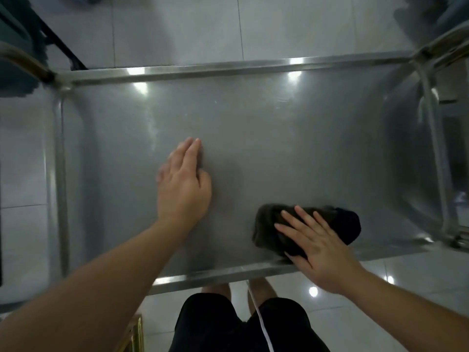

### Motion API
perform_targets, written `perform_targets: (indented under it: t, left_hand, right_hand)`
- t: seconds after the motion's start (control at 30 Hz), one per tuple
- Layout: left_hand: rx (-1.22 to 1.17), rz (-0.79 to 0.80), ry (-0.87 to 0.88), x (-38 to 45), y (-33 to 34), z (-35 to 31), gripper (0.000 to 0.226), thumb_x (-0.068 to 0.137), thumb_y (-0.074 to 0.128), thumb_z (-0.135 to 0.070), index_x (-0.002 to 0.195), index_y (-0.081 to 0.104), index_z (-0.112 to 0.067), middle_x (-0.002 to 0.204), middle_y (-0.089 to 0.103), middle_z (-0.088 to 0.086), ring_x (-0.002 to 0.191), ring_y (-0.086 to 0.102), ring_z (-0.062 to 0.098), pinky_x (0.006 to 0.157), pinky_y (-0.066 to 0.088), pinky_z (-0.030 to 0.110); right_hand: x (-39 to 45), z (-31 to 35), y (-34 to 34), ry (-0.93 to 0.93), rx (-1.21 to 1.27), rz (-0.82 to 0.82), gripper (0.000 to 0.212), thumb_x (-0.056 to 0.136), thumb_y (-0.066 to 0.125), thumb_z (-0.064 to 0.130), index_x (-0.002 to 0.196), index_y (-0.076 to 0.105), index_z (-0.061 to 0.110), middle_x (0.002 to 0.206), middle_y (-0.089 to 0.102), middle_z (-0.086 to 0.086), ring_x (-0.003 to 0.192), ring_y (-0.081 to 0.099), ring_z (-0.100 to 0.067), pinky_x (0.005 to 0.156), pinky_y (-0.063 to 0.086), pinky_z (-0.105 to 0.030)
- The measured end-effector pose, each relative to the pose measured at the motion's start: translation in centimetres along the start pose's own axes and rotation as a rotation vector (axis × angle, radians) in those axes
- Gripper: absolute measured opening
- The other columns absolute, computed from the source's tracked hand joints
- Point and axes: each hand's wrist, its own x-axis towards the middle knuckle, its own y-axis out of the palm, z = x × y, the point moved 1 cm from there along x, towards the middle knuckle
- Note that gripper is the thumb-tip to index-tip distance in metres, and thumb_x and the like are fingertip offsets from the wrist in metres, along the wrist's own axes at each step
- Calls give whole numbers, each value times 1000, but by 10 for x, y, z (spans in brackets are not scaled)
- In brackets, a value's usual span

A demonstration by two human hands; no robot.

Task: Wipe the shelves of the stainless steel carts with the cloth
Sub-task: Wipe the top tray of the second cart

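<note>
Dark cloth (pixel 307 228), bunched rather than folded flat, lies under the right hand (pixel 321 246) at about five o'clock on the top shelf (pixel 253 138), hard against the near rim (pixel 223 274). That hand is spread wide, fingers (pixel 302 217) fanned across the fabric and pressing down on it instead of gripping it. The left hand (pixel 184 184) is flat and empty, fingers together and pointing toward twelve o'clock, resting on the bare steel a little toward nine o'clock of centre, well apart from the cloth; I take it for a brace.

From where I stand the first risk is that near edge. Part of the hand's heel is over the rim, and a stroke pulled toward six o'clock could drag the cloth off the shelf and onto the tiled floor (pixel 177 29), since nothing pinches it. A loose bundle under an open palm may also roll or slip, leaving streaks.

The bracing palm is another worry: bare skin on polished steel probably leaves prints, and that patch would need going over again.

Farther out, the cart (pixel 61 174) looks light, and I cannot see its feet or whether it has wheels. A firm push toward twelve o'clock might shift it. The upright post (pixel 434 138) at three o'clock stands in the way of a wide sweep, so knuckles could knock it. The corners by the rims look easy to miss.
</note>
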Motion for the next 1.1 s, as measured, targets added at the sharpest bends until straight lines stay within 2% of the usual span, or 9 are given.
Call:
perform_targets:
  t: [0.17, 0.37, 0.47, 0.57, 0.7, 0.77, 0.9, 1.0, 1.1]
  left_hand:
    - [221, -56, 44, -6, -32, 75, 65, 95, 43, -33, 159, 46, -21, 168, 40, 2, 155, 35, 24, 125, 22, 44]
    - [241, -88, 95, -5, -21, 89, 64, 96, 45, -32, 160, 45, -22, 168, 40, 0, 158, 30, 19, 128, 18, 40]
    - [236, -100, 102, -5, -20, 91, 64, 96, 48, -30, 159, 47, -21, 167, 41, 0, 157, 32, 19, 128, 19, 40]
    - [242, -105, 106, -5, -19, 91, 64, 96, 49, -29, 159, 47, -21, 168, 40, -1, 157, 32, 18, 128, 20, 40]
    - [256, -114, 107, -4, -18, 90, 64, 95, 51, -28, 159, 47, -21, 167, 41, -1, 157, 32, 18, 127, 21, 41]
    - [259, -112, 106, -5, -17, 91, 65, 95, 51, -29, 159, 46, -21, 168, 40, -1, 157, 32, 17, 127, 20, 40]
    - [265, -122, 116, -5, -13, 95, 66, 96, 48, -31, 160, 44, -21, 168, 39, -1, 158, 30, 17, 127, 16, 38]
    - [278, -136, 120, -4, -11, 97, 65, 96, 48, -31, 161, 44, -21, 169, 38, -1, 158, 29, 17, 128, 12, 35]
    - [288, -138, 129, -4, -9, 97, 65, 97, 48, -31, 161, 42, -21, 169, 37, -1, 158, 28, 17, 129, 10, 34]
  right_hand:
    - [117, -19, -51, -44, -3, -88, 60, 98, 48, 48, 154, 48, 27, 168, 35, 2, 158, 24, -26, 127, 18, -52]
    - [289, -37, -124, 218, 88, -269, 61, 103, 42, 47, 160, 36, 30, 173, 23, 2, 160, 14, -27, 128, 4, -44]
    - [328, -33, -133, 303, 58, -312, 62, 105, 37, 49, 164, 27, 32, 174, 16, 4, 161, 6, -24, 129, -1, -44]
    - [308, -20, -121, 261, 76, -306, 63, 104, 40, 48, 163, 33, 27, 173, 21, -1, 161, 12, -29, 129, 3, -46]
    - [196, 27, -59, 104, 79, -268, 59, 97, 56, 38, 153, 50, 21, 166, 38, -4, 157, 27, -32, 127, 15, -52]
    - [118, 56, -18, 17, 82, -148, 70, 88, 65, 34, 155, 47, 27, 168, 33, 2, 159, 22, -28, 126, 18, -53]
    - [7, 97, 40, -143, 7, 66, 91, 80, 73, 42, 161, 33, 39, 170, 27, 13, 159, 22, -21, 122, 23, -50]
    - [19, 83, 33, -252, -49, 106, 86, 79, 71, 45, 159, 39, 39, 169, 29, 13, 158, 26, -19, 128, 16, -43]
    - [80, 54, 1, -318, -87, 40, 77, 76, 66, 40, 152, 51, 33, 165, 38, 6, 155, 31, -22, 128, 13, -38]
